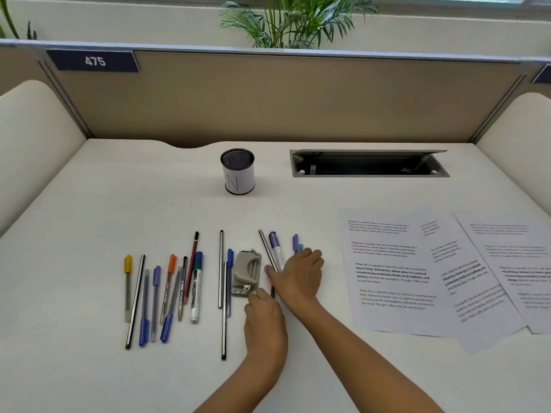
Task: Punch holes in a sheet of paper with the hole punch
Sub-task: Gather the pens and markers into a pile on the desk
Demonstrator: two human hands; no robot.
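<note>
A grey hole punch [247,272] lies flat on the white desk among the pens. My left hand [264,320] sits just below it, fingertips touching its near end. My right hand [299,275] rests to its right, palm down over a few pens, thumb beside a white and purple marker [276,253]. Neither hand has closed around anything. Printed sheets of paper [393,272] lie overlapping at the right side of the desk, untouched.
Several pens and pencils [167,290] lie in a row left of the punch. A mesh pen cup [238,171] marked N stands at the back centre. An open cable tray [369,163] is set into the desk behind the sheets. Partition walls enclose the desk.
</note>
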